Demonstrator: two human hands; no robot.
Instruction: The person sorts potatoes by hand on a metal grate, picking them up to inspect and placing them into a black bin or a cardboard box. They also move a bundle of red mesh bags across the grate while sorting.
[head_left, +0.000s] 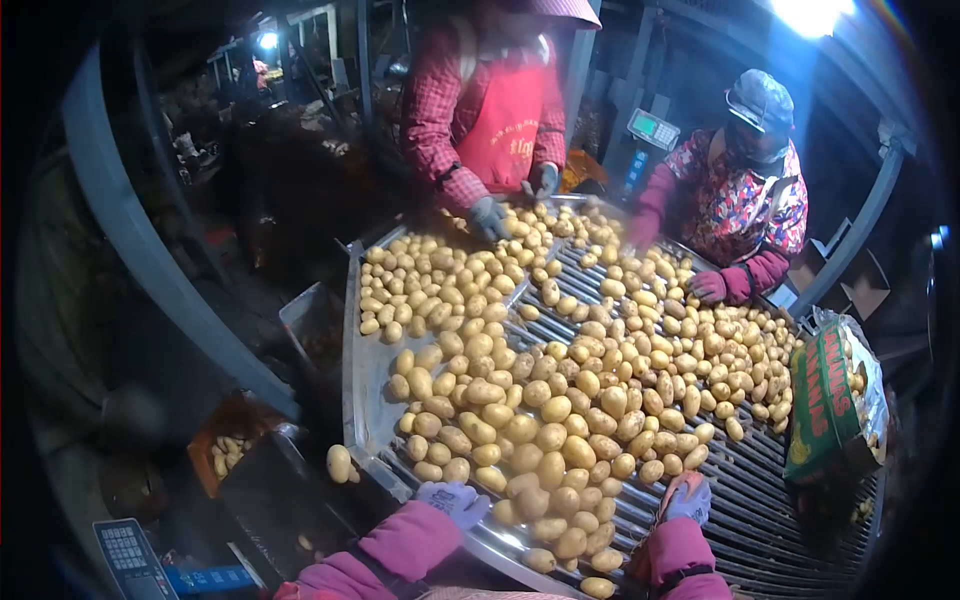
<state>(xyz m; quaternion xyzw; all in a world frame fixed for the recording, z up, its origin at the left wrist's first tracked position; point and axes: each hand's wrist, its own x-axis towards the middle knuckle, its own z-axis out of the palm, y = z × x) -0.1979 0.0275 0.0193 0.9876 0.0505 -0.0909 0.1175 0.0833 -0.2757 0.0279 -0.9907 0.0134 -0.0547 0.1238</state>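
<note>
My left hand [455, 503], in a pale lavender glove, rests at the near edge of the slatted sorting table [770, 520], close beside the potatoes [550, 437]. Its fingers point right, loosely apart, and no potato shows in it. To the right, my right hand [688, 499] bends over the bare slats at the edge of the pile. Its gloved fingers are curled, with a reddish patch at the tips; what they hold, if anything, is hidden. A single potato [340, 463] appears just outside the table's left rim, well left of my left hand.
Across the table stand a person in a red apron [505, 140] and another in a patterned top [735, 200], both with gloved hands at the potatoes. A green printed bag [825, 405] stands right. An orange crate [205, 462] and scale [130, 560] are lower left; metal posts flank the table.
</note>
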